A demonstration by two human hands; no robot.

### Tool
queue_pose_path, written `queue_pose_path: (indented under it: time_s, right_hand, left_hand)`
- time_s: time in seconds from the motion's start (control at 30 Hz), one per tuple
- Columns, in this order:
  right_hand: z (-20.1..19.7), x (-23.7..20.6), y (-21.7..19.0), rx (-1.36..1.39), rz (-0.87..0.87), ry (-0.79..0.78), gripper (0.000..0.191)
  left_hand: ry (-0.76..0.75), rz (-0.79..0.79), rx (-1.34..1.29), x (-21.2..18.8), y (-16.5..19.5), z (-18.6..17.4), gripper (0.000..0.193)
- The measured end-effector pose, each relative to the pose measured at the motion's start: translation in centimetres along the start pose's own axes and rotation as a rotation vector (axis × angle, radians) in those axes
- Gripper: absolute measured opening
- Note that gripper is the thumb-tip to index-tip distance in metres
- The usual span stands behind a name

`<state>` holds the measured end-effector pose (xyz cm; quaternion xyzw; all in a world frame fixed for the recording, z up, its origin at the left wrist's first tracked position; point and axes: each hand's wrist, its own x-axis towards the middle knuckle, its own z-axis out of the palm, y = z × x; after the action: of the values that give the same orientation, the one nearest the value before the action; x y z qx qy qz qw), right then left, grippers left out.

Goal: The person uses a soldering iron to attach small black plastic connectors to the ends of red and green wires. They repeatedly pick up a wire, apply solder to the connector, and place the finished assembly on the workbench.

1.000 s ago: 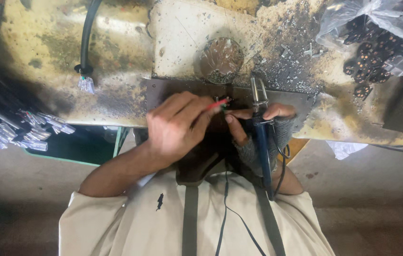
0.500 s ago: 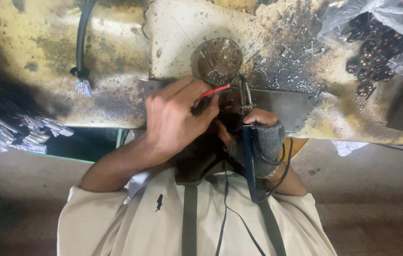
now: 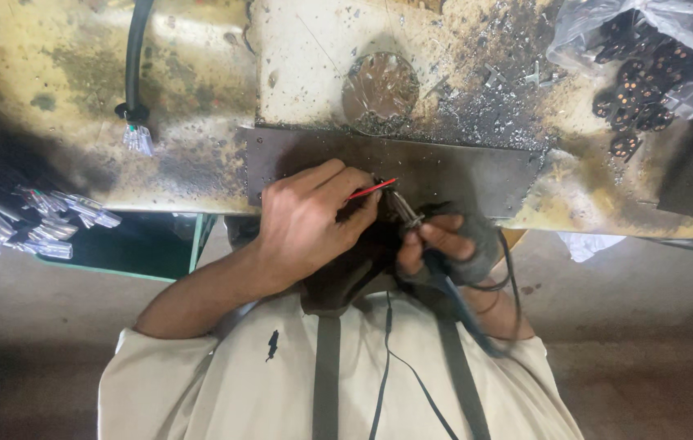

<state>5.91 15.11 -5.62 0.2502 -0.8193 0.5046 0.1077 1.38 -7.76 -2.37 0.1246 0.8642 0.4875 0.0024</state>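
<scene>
Red wire pinched in your left hand.
Your right hand, fingers curled shut, is gripping the soldering iron over the desk.

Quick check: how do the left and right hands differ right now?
The left hand is bare, while the right hand wears a dark grey fingerless glove. The left hand pinches a thin red wire, while the right hand grips a blue-handled, metal-tipped tool. Both hands are closed and meet at the near edge of the grey metal plate.
</scene>
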Motion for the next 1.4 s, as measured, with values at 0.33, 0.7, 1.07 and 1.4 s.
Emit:
queue_pose_path:
  time_s: [0.33, 0.7, 1.07, 1.4]
  right_hand:
    - [-1.2, -1.4, 1.0, -0.082, -0.215, -0.13, 0.035]
    - [-1.8, -0.3, 0.8, -0.109, -0.16, -0.125, 0.03]
    - [-1.2, -3.2, 1.8, 0.036, 0.012, 0.016, 0.035]
    - [-3.6, -3.1, 1.1, 0.299, 0.728, -0.048, 0.014]
  left_hand:
    - [-0.044, 0.01, 0.045, 0.2, 0.6, 0.0, 0.016]
    - [-0.04, 0.015, 0.031, 0.7, 0.6, 0.1, 0.017]
    - [-0.031, 0.017, 0.034, 0.8, 0.8, 0.3, 0.017]
    - [-0.059, -0.012, 0.022, 1.0, 0.9, 0.2, 0.017]
